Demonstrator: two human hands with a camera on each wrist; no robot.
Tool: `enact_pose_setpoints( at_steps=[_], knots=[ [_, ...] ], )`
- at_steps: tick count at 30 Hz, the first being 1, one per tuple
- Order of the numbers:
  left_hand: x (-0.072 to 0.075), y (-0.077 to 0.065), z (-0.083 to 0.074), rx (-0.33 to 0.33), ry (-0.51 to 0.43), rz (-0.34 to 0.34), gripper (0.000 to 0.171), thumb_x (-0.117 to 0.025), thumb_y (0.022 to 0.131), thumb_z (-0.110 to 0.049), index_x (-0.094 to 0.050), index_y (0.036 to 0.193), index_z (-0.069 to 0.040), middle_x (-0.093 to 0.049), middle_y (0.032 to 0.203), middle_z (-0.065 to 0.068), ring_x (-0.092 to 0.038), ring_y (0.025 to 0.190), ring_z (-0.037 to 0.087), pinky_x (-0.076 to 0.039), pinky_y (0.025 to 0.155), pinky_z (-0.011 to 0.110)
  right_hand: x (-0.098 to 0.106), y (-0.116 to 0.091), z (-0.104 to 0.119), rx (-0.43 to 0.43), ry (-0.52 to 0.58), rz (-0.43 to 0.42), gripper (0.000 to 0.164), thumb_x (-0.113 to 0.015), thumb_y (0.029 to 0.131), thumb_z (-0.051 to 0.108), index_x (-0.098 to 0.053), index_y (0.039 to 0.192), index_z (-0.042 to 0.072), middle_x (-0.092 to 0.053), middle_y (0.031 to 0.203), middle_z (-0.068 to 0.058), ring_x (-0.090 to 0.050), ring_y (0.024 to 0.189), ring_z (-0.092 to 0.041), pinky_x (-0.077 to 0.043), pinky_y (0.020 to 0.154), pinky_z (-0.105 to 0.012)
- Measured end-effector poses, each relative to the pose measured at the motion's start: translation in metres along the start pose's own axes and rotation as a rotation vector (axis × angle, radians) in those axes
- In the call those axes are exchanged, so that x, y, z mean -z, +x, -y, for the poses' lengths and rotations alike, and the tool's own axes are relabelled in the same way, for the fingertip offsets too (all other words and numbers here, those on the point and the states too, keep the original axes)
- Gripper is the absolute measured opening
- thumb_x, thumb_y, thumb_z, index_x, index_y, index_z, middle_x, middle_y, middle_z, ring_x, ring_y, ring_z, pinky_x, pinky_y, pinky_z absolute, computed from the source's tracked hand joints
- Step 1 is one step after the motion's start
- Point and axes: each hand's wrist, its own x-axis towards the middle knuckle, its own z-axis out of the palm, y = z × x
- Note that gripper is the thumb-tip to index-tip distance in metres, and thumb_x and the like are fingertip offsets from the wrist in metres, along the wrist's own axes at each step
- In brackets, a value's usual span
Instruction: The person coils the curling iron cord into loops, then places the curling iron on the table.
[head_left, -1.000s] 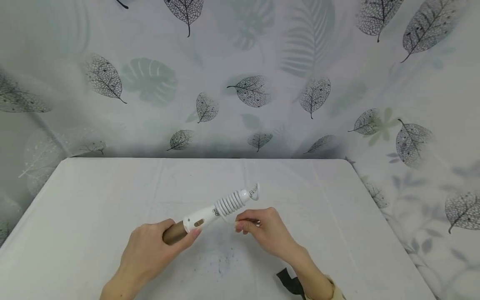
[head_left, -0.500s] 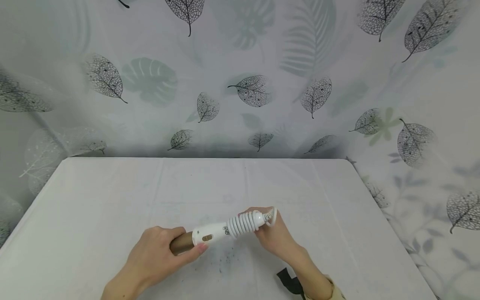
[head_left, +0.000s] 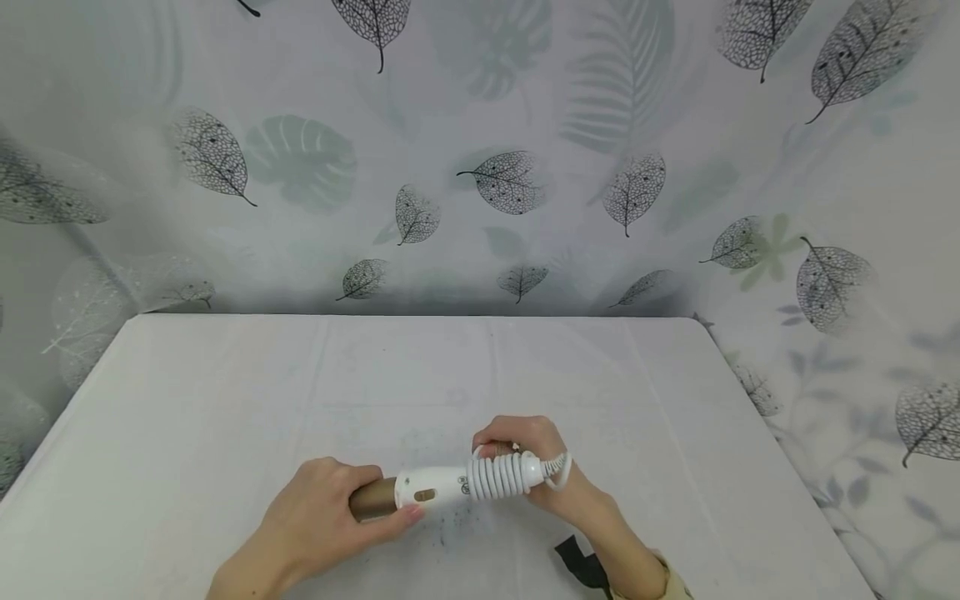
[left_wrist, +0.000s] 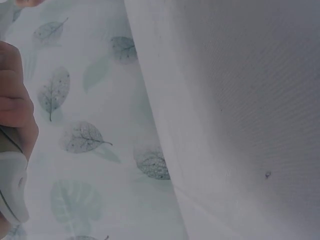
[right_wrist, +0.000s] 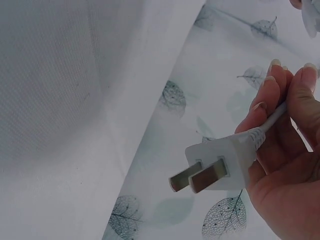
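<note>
A hair iron (head_left: pixel 438 487) with a white handle and gold barrel is held nearly level over the table. My left hand (head_left: pixel 318 517) grips it round the barrel, thumb along the white part. Several turns of white power cord (head_left: pixel 498 477) wrap the handle's far end. My right hand (head_left: pixel 534 435) is just behind these coils, partly hidden by them. In the right wrist view, its fingers and thumb pinch the cord (right_wrist: pixel 274 117) close to the two-pin plug (right_wrist: pixel 217 160), which hangs below the fingers. The left wrist view shows only part of the hand and handle (left_wrist: pixel 14 185).
The white-covered table (head_left: pixel 225 392) bears dark specks below the hands. A black flap (head_left: pixel 581 564) lies beside the right forearm, near a yellowish sleeve (head_left: pixel 671 581). Leaf-patterned hangings (head_left: pixel 495 108) stand behind and at the sides.
The hair iron has swung from an upward tilt to nearly level, its cord end moving right and down. The left hand has shifted slightly right; the right hand passes behind the coils with the cord.
</note>
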Motion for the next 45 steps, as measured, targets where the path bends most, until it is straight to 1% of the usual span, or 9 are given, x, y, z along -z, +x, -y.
enact_pose_setpoints(
  at_steps=[5, 8, 12, 16, 22, 29, 37, 41, 45],
  knots=[
    [0.002, 0.000, 0.001, -0.020, 0.022, 0.005, 0.055, -0.075, 0.079, -0.061, -0.036, 0.055, -0.030, -0.013, 0.054, -0.028, -0.014, 0.049, -0.010, -0.015, 0.045, 0.012, 0.002, 0.001, -0.001, 0.016, 0.028, 0.013, 0.007, -0.071, 0.087, -0.001, -0.071, 0.086, 0.007, -0.068, 0.074, 0.001, -0.056, 0.065, 0.000, -0.048, 0.061, -0.015],
    [0.003, 0.000, 0.001, -0.026, 0.029, 0.021, 0.057, -0.074, 0.079, -0.063, -0.035, 0.055, -0.030, -0.014, 0.054, -0.028, -0.015, 0.048, -0.010, -0.017, 0.045, 0.012, 0.005, 0.001, -0.003, -0.009, -0.032, 0.049, 0.005, -0.073, 0.085, 0.004, -0.070, 0.085, 0.008, -0.069, 0.076, 0.002, -0.056, 0.065, -0.001, -0.049, 0.064, -0.018],
    [0.002, -0.001, 0.003, -0.044, 0.054, 0.062, 0.055, -0.071, 0.078, -0.068, -0.037, 0.057, -0.031, -0.020, 0.052, -0.026, -0.021, 0.046, -0.009, -0.021, 0.044, 0.014, 0.012, -0.001, -0.006, -0.160, -0.115, 0.185, 0.011, -0.075, 0.086, 0.019, -0.066, 0.082, 0.015, -0.066, 0.075, 0.009, -0.055, 0.067, 0.002, -0.049, 0.068, -0.021],
    [0.000, -0.002, 0.003, -0.034, 0.081, 0.124, 0.054, -0.068, 0.077, -0.074, -0.040, 0.058, -0.032, -0.027, 0.051, -0.023, -0.027, 0.045, -0.006, -0.025, 0.045, 0.016, 0.020, -0.004, -0.008, -0.358, -0.089, 0.312, 0.018, -0.074, 0.087, 0.032, -0.063, 0.079, 0.020, -0.063, 0.071, 0.010, -0.049, 0.064, 0.002, -0.045, 0.063, -0.020],
    [0.000, -0.001, 0.003, 0.075, 0.079, 0.255, 0.055, -0.064, 0.072, -0.082, -0.047, 0.058, -0.032, -0.035, 0.050, -0.019, -0.033, 0.046, -0.002, -0.029, 0.045, 0.019, 0.024, -0.005, -0.005, -0.465, 0.044, 0.340, 0.016, -0.073, 0.090, 0.032, -0.066, 0.081, 0.022, -0.067, 0.075, 0.003, -0.047, 0.062, 0.000, -0.043, 0.060, -0.021],
    [-0.003, -0.001, 0.003, 0.141, 0.114, 0.303, 0.057, -0.059, 0.069, -0.088, -0.054, 0.062, -0.031, -0.040, 0.053, -0.016, -0.035, 0.049, 0.001, -0.030, 0.048, 0.020, 0.028, -0.006, 0.003, -0.400, 0.107, 0.316, 0.014, -0.068, 0.095, 0.028, -0.073, 0.092, 0.016, -0.063, 0.076, 0.006, -0.048, 0.066, -0.003, -0.045, 0.062, -0.021],
    [-0.005, -0.002, 0.002, 0.193, 0.169, 0.241, 0.062, -0.054, 0.069, -0.089, -0.047, 0.057, -0.029, -0.038, 0.052, -0.014, -0.032, 0.048, 0.002, -0.028, 0.047, 0.021, 0.026, -0.005, 0.017, -0.301, 0.143, 0.277, 0.015, -0.062, 0.099, 0.023, -0.071, 0.089, 0.016, -0.050, 0.074, 0.008, -0.044, 0.066, -0.003, -0.039, 0.059, -0.019],
    [-0.005, -0.001, 0.001, 0.249, 0.177, 0.241, 0.063, -0.055, 0.069, -0.089, -0.046, 0.057, -0.028, -0.039, 0.052, -0.012, -0.033, 0.049, 0.004, -0.029, 0.048, 0.023, 0.023, -0.005, 0.022, -0.283, 0.090, 0.235, 0.010, -0.064, 0.098, 0.015, -0.073, 0.096, 0.015, -0.056, 0.078, 0.009, -0.046, 0.066, -0.002, -0.042, 0.058, -0.019],
    [-0.005, -0.001, -0.001, 0.349, 0.170, 0.265, 0.064, -0.058, 0.070, -0.087, -0.050, 0.060, -0.024, -0.042, 0.054, -0.008, -0.037, 0.050, 0.008, -0.030, 0.049, 0.026, 0.017, -0.004, 0.026, -0.265, 0.093, 0.208, 0.016, -0.064, 0.097, 0.006, -0.074, 0.109, 0.009, -0.064, 0.085, 0.004, -0.052, 0.068, -0.002, -0.047, 0.058, -0.020]
  ],
)
